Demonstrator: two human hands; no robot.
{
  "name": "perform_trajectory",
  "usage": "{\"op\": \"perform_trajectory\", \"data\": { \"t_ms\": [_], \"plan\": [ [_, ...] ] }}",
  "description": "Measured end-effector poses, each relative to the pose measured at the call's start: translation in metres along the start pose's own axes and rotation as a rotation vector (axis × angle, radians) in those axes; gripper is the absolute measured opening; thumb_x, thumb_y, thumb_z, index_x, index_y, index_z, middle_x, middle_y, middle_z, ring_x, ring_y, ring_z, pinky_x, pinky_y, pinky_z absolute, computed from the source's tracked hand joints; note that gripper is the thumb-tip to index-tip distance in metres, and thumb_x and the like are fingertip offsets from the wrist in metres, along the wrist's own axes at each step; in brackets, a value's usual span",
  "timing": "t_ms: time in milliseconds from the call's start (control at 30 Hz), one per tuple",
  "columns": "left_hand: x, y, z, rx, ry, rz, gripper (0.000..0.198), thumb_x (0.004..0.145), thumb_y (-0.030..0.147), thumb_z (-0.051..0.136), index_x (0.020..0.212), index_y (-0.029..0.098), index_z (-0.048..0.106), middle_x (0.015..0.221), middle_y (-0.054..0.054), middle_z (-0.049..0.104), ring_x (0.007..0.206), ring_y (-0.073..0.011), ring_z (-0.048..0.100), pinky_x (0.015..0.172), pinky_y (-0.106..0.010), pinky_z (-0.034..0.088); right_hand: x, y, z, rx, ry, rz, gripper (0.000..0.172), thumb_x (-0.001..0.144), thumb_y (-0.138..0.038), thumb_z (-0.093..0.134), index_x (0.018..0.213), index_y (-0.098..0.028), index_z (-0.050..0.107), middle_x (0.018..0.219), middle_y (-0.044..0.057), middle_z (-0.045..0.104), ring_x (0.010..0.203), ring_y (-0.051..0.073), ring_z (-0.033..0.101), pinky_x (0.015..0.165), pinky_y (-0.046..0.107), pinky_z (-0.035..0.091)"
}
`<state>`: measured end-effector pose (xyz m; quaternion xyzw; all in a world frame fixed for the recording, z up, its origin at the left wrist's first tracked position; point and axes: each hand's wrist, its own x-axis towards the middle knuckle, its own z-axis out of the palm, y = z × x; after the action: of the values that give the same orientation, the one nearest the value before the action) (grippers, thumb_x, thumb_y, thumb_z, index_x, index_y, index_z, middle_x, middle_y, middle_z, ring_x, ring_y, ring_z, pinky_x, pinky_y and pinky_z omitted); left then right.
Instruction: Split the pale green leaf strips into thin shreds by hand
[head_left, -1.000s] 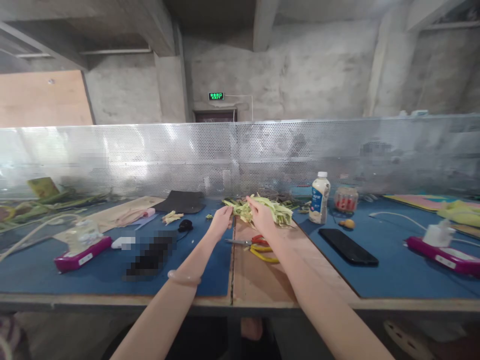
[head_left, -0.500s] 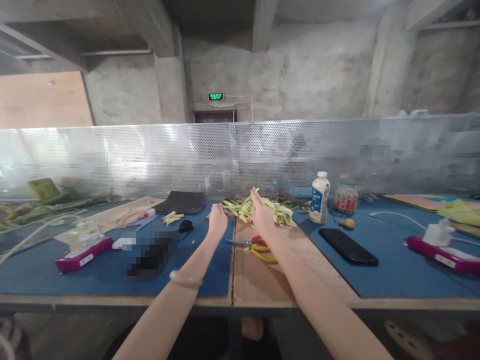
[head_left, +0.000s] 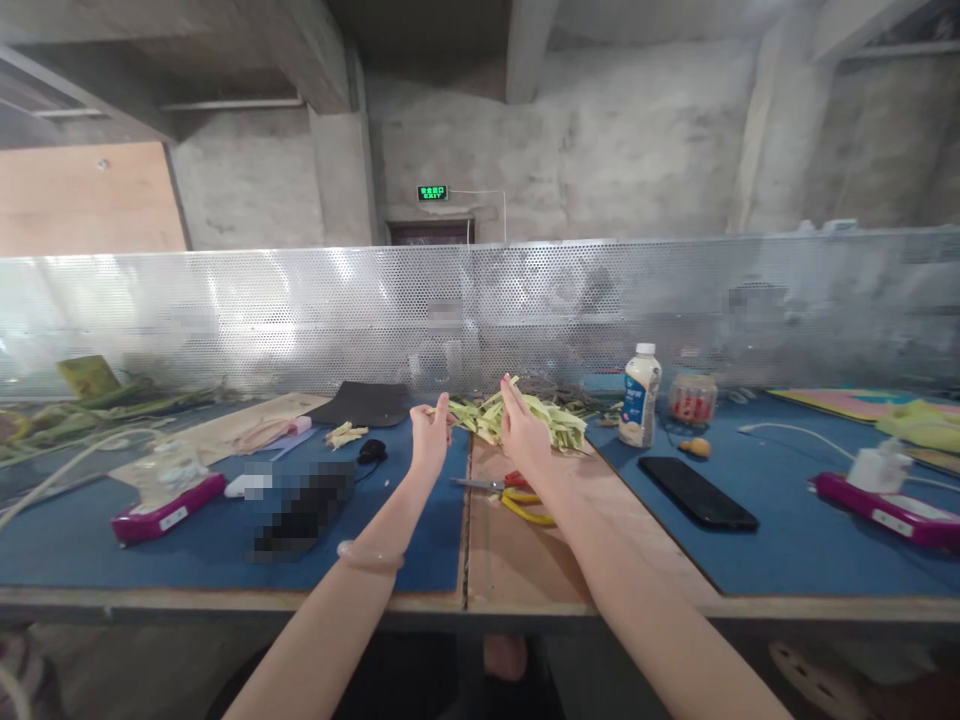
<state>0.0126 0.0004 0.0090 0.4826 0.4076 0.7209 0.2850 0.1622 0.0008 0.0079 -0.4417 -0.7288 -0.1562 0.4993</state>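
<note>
My left hand (head_left: 430, 437) is over the blue mat, left of the leaf pile. Its fingers are curled and the thumb points up; what they grip, if anything, is too small to name. My right hand (head_left: 526, 437) is at the pile of pale green leaf strips (head_left: 566, 424), hiding part of it. Its fingers are pressed together and point upward, with a strip's tip showing beside them; whether they hold it I cannot make out. Scissors (head_left: 529, 505) with yellow and red handles lie on the board between my forearms, partly covered by the right one.
To the right stand a white-capped bottle (head_left: 640, 396) and a jar (head_left: 691, 400), with a black phone (head_left: 697, 492) nearer. Purple power strips (head_left: 171, 512) lie on both sides. A dark sheet (head_left: 361, 404) and leaf scraps (head_left: 346, 436) lie left. A perforated metal panel (head_left: 322, 310) closes the back.
My left hand has shifted slightly left, and its thumb has lifted to point up. My right hand has barely moved at the leaf pile.
</note>
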Motion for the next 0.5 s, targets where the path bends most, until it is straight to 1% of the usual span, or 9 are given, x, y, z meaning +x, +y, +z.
{"op": "perform_trajectory", "data": {
  "t_ms": [67, 133, 233, 333, 433, 500],
  "plan": [
    [0.000, 0.000, 0.001, 0.038, -0.025, -0.004, 0.045, 0.071, 0.052, 0.053, 0.088, 0.020, 0.026, 0.063, 0.004, 0.053, 0.037, -0.0040, 0.037, 0.036, -0.017, 0.028, 0.000, 0.001, 0.000, 0.020, -0.009, 0.002, 0.055, 0.082, -0.016, 0.032, 0.136, -0.019, 0.024, 0.136, 0.006, 0.035, 0.100, 0.021, 0.055, 0.076, 0.029, 0.049],
    [0.000, -0.002, 0.001, 0.075, -0.048, 0.002, 0.046, 0.069, 0.048, 0.058, 0.089, 0.020, 0.026, 0.062, 0.005, 0.053, 0.037, -0.0035, 0.038, 0.037, -0.017, 0.029, -0.001, 0.000, 0.002, 0.075, -0.045, -0.038, 0.052, 0.083, -0.017, 0.032, 0.134, -0.019, 0.028, 0.132, 0.006, 0.041, 0.106, 0.020, 0.051, 0.083, 0.031, 0.046],
    [0.001, -0.005, 0.001, 0.084, -0.063, 0.029, 0.044, 0.071, 0.045, 0.058, 0.088, 0.020, 0.026, 0.060, 0.006, 0.051, 0.034, -0.0025, 0.035, 0.036, -0.016, 0.028, -0.003, -0.005, 0.006, 0.213, -0.110, -0.093, 0.047, 0.085, -0.019, 0.029, 0.132, -0.020, 0.032, 0.125, 0.006, 0.048, 0.109, 0.018, 0.049, 0.089, 0.032, 0.042],
    [0.004, -0.008, 0.001, 0.039, -0.065, 0.039, 0.042, 0.072, 0.044, 0.056, 0.086, 0.021, 0.025, 0.061, 0.007, 0.050, 0.034, -0.0020, 0.035, 0.035, -0.016, 0.028, -0.005, -0.011, 0.008, 0.354, -0.150, -0.060, 0.044, 0.087, -0.024, 0.029, 0.131, -0.021, 0.034, 0.122, 0.007, 0.051, 0.109, 0.017, 0.049, 0.091, 0.033, 0.040],
    [0.006, -0.011, 0.001, -0.025, -0.054, 0.019, 0.040, 0.074, 0.045, 0.054, 0.086, 0.022, 0.024, 0.063, 0.007, 0.049, 0.034, -0.0015, 0.035, 0.035, -0.015, 0.028, -0.005, -0.014, 0.006, 0.441, -0.207, -0.026, 0.040, 0.089, -0.030, 0.029, 0.126, -0.023, 0.042, 0.119, 0.006, 0.054, 0.110, 0.016, 0.049, 0.092, 0.033, 0.039],
    [0.007, -0.012, 0.001, -0.059, -0.062, 0.009, 0.041, 0.073, 0.046, 0.054, 0.087, 0.022, 0.024, 0.064, 0.007, 0.049, 0.035, -0.0014, 0.034, 0.035, -0.015, 0.027, -0.004, -0.015, 0.003, 0.467, -0.265, -0.009, 0.038, 0.089, -0.032, 0.028, 0.122, -0.025, 0.048, 0.114, 0.004, 0.058, 0.106, 0.016, 0.052, 0.091, 0.033, 0.040]
  ]
}}
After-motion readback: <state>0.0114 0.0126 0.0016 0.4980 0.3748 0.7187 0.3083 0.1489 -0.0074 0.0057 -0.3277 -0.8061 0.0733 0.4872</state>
